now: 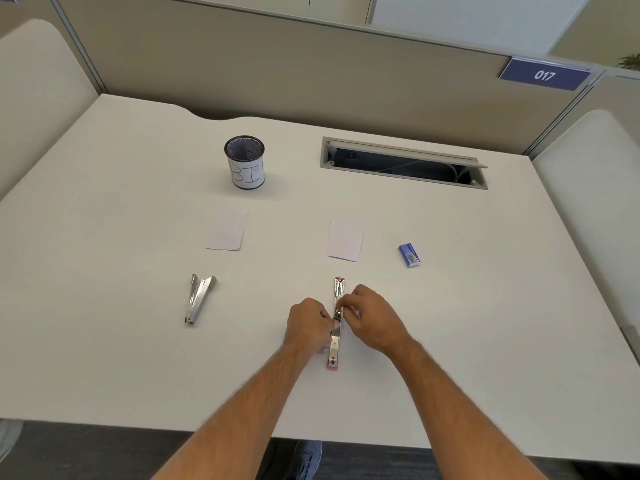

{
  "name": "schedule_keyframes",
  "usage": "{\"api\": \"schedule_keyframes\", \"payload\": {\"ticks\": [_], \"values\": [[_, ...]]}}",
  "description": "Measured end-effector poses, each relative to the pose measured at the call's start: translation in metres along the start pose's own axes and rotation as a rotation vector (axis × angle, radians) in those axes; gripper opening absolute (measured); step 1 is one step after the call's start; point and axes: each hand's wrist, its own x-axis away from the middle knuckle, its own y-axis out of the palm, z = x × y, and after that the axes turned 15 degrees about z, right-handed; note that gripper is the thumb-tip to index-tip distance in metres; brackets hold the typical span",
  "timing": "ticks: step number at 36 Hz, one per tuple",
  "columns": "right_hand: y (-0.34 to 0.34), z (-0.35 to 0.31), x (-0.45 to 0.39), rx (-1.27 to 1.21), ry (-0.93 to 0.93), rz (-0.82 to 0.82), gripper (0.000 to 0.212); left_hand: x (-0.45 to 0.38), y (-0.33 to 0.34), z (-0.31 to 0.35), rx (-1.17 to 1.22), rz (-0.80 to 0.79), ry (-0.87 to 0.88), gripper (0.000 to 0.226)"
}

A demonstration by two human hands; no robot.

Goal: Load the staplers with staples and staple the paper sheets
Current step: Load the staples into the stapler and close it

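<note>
Pink stapler (pixel 337 320): swung fully open and flat, chrome inner channel facing up, pink showing at both ends; lies on the tabletop (pixel 104 306) at lower centre of the frame.
Pink stapler axis: long axis runs almost straight up and down the frame, one pink tip toward the top, the other toward the bottom edge.
Left hand (pixel 308 325): fingers curled, pinching the stapler's middle hinge from the left.
Right hand (pixel 372 318): fingers curled, fingertips pinching the same hinge from the right.
Silver stapler (pixel 197 298): partly open in a narrow V, well left of the hands, lengthwise up the frame, tilted slightly.
Paper sheets: right sheet (pixel 345 240) just above the pink stapler; left sheet (pixel 227 231) above the silver one.
Staple box (pixel 409 255): blue, right of the right sheet.
Mesh cup (pixel 245 162): upper centre, upright.
</note>
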Motion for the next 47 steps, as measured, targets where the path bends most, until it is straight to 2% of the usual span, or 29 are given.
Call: {"api": "schedule_keyframes", "payload": {"ticks": [18, 31, 38, 40, 42, 44, 47], "values": [[0.001, 0.002, -0.019, -0.008, -0.002, 0.066, 0.023, 0.002, 0.0, 0.0, -0.001, 0.008, 0.011, 0.027], [0.002, -0.001, -0.027, -0.036, 0.068, 0.092, 0.026, 0.002, -0.001, 0.0, 0.018, 0.003, -0.021, 0.019], [-0.009, -0.002, -0.021, -0.195, 0.158, 0.169, 0.026, 0.001, 0.0, 0.0, 0.023, 0.004, -0.032, 0.018], [-0.017, -0.002, -0.015, -0.322, 0.215, 0.126, 0.03, 0.0, 0.0, 0.0, 0.02, 0.005, -0.032, 0.017], [-0.025, -0.003, -0.01, -0.435, 0.27, -0.008, 0.029, 0.0, 0.0, 0.0, 0.024, 0.004, -0.033, 0.016], [-0.029, -0.003, -0.008, -0.484, 0.301, -0.125, 0.026, -0.001, 0.0, 0.0, 0.027, 0.001, -0.037, 0.016], [-0.03, -0.004, -0.007, -0.492, 0.3, -0.18, 0.028, -0.002, 0.001, 0.001, 0.019, 0.002, -0.034, 0.015]]}}
